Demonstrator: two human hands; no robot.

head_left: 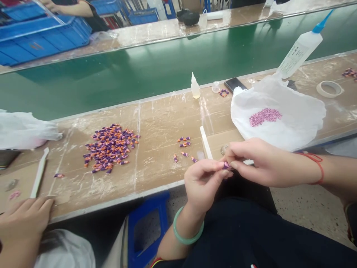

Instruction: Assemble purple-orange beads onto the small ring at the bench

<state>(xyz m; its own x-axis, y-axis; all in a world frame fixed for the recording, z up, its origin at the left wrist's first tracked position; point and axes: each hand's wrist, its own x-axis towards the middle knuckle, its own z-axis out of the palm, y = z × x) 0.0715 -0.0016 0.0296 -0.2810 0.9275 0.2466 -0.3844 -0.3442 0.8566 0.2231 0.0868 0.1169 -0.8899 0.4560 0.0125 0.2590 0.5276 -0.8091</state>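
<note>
My left hand (202, 182), with a green bangle on the wrist, and my right hand (256, 160), with a red string on the wrist, meet just off the table's front edge. Both pinch one small purple piece (225, 165) between their fingertips. A few loose purple-and-orange pieces (184, 143) lie on the table just beyond my hands, next to a white stick (205, 142). A large pile of the same pieces (110, 147) lies further left.
A white plastic bag (292, 119) holding tiny pink beads (264, 116) lies at right. Small glue bottle (195, 87), big squeeze bottle (299, 50), tape roll (330, 88), phone (235, 84) stand behind. Another person's hand (23, 216) rests at lower left. A green conveyor belt (167, 63) runs beyond.
</note>
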